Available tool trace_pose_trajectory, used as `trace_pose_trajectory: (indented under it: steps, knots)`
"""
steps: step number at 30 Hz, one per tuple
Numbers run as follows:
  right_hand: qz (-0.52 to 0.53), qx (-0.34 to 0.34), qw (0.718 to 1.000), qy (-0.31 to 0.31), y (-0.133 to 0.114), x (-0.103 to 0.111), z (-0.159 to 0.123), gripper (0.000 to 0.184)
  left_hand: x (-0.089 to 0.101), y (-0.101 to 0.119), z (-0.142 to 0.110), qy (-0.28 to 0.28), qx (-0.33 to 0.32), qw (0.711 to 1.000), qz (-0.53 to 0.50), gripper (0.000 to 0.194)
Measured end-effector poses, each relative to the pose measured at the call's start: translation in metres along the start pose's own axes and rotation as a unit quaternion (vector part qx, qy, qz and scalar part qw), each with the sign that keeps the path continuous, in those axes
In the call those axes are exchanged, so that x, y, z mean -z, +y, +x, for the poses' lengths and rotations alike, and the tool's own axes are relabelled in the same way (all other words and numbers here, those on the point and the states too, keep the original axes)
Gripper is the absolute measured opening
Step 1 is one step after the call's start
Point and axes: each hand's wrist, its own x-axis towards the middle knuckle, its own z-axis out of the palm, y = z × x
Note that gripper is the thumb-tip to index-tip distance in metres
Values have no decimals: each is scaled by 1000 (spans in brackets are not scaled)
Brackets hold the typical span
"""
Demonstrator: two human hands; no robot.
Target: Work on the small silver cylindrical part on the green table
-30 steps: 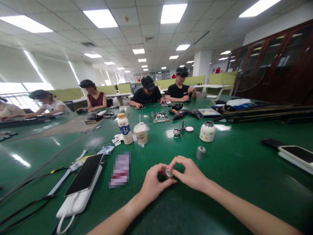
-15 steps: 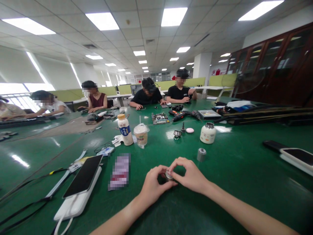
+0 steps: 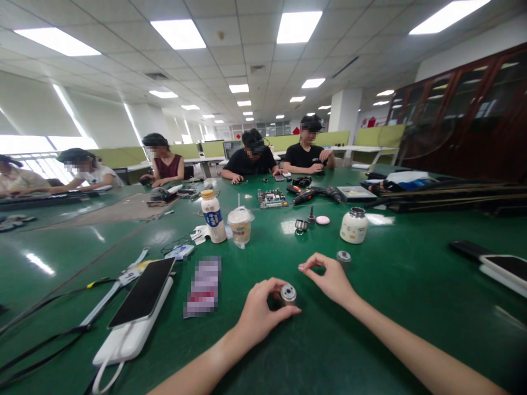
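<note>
My left hand (image 3: pixel 261 310) curls its thumb and fingers around a small metal cylinder (image 3: pixel 289 294) on the green table. The cylinder stands upright, and its top face shows a dark hole at the middle. Up and to the right, apart from it, is my right hand (image 3: pixel 331 277), with thumb and fingertips pinched together. Whatever may be between those fingertips is too small to make out. A second metal cylinder (image 3: pixel 343 256) stands just behind my right hand, which hides its lower part.
Beyond my hands are a cream-coloured jar (image 3: pixel 354 227), a pink disc (image 3: pixel 323 220), a metal fitting (image 3: pixel 301 226), a drink cup (image 3: pixel 241 226) and a bottle (image 3: pixel 213 219). A phone (image 3: pixel 143 291) lies at left. A circuit board (image 3: pixel 272 199) and power drills (image 3: pixel 315 193) lie farther back, near several people.
My right hand has lifted off the cylinder and moved up and right, uncovering its top. My left hand has stayed around it. The view has shifted slightly.
</note>
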Motion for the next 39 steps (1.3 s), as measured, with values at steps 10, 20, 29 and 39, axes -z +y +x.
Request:
trace_pose_trajectory:
  steps: [10, 20, 29, 39]
  knots:
    - [8, -8, 999, -49, 18, -4, -2, 9, 0, -1, 0, -6, 9, 1000, -1, 40]
    - [71, 29, 992, -96, -53, -12, -19, 12, -2, -3, 0, -3, 1, 1000, -10, 42]
    - [39, 43, 993, -99, -55, -16, -24, 14, -2, -4, 0, -4, 2, 1000, -19, 38]
    - [15, 66, 996, -65, -57, -13, -22, 13, -3, -5, 0, 6, 2, 1000, -12, 46]
